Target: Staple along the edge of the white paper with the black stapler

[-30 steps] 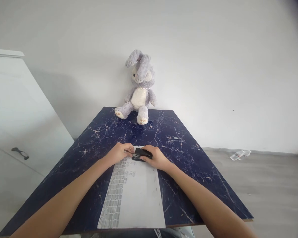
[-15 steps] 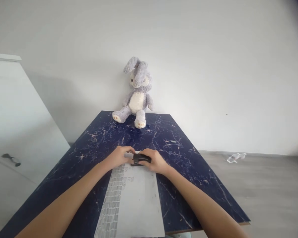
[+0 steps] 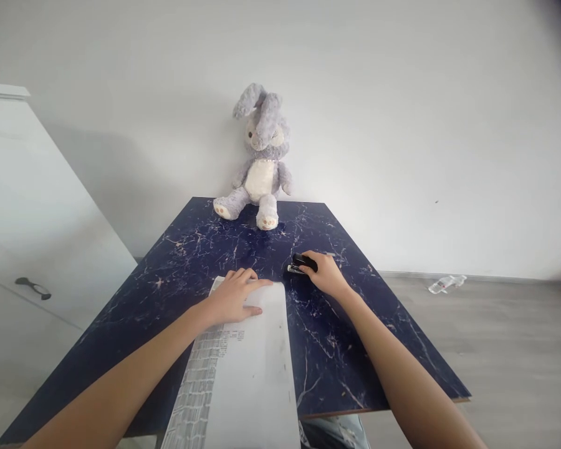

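Sheets of printed paper [image 3: 257, 368] lie lengthwise on the dark blue marbled table [image 3: 168, 268], with print down their left side and their near end running past the bottom of the view. Across the far end of the paper rests my left hand [image 3: 236, 296], its fingers spread and flat. To the right of the paper, my right hand [image 3: 325, 271] grips a black stapler [image 3: 303, 262] at or just above the tabletop. The stapler's jaw points left, apart from the paper.
A grey plush rabbit [image 3: 264, 168] sits at the table's far edge against the white wall. A small grey strip [image 3: 330, 254] lies beyond my right hand. At left stands a white cabinet [image 3: 42, 218] with a dark handle. Clear plastic [image 3: 447, 284] lies on the floor at right.
The stapler has left the paper's far edge and moved right in my right hand. My left hand has opened out flat on the paper. The view has tilted slightly down.
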Demonstrator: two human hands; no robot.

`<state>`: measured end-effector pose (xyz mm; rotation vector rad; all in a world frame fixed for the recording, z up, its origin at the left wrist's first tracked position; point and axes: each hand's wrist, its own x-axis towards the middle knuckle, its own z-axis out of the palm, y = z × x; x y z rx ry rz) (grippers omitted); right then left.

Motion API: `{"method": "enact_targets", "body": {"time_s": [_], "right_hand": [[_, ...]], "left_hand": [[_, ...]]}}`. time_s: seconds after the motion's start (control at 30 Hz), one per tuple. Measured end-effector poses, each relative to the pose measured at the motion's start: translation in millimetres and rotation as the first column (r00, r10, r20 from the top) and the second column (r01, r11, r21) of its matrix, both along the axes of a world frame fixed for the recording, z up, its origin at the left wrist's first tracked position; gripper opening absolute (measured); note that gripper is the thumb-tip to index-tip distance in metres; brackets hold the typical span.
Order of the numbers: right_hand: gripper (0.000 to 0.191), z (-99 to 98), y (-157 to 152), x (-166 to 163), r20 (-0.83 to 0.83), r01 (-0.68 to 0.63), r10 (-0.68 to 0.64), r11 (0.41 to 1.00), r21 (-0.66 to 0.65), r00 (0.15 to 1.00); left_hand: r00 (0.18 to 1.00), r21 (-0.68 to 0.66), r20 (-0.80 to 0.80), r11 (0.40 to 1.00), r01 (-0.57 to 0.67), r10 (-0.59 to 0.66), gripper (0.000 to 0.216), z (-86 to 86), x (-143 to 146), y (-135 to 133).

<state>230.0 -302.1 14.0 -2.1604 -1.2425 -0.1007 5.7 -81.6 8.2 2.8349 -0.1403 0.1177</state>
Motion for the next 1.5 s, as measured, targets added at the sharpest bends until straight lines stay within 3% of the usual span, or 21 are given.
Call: {"method": "enact_targets", "body": {"time_s": [0.13, 0.37, 0.67, 1.13, 1.43, 1.5], "right_hand": [[0.021, -0.2, 4, -8, -0.025, -0.124, 0.124, 0.992, -0.030, 0.992], [0.022, 1.0, 5, -14, -0.042, -0.235, 0.233, 0.971, -0.047, 0.972], [0.021, 0.2, 5, -16, -0.015, -0.262, 0.262, 0.964, -0.035, 0.965], [0.021, -6.2, 14, -26, 0.039, -0.236, 0.236, 0.972, -0.006, 0.971], [0.036, -0.3, 19, -31, 0.053, -0.182, 0.188, 0.978, -0.097, 0.981], [0.031, 1.2, 17, -31, 0.067, -0.195, 0.205, 0.972, -0.132, 0.976]], "left_hand": [[0.999, 0.007, 0.031, 1.000, -0.018, 0.017, 0.069, 8.0, -4, -2], [0.997, 0.049, 0.073, 0.999, 0.024, -0.028, 0.062, 2.2, -2, 0], [0.995, 0.056, 0.025, 0.994, 0.094, -0.096, 0.056, -4.9, -2, 4], [0.996, 0.068, 0.027, 0.995, 0.078, -0.080, 0.058, -11.1, 6, -9], [0.996, 0.057, 0.043, 0.995, 0.081, -0.083, 0.057, -13.0, 7, -10], [0.996, 0.067, 0.030, 0.994, 0.081, -0.083, 0.057, -11.6, 6, -10]]}}
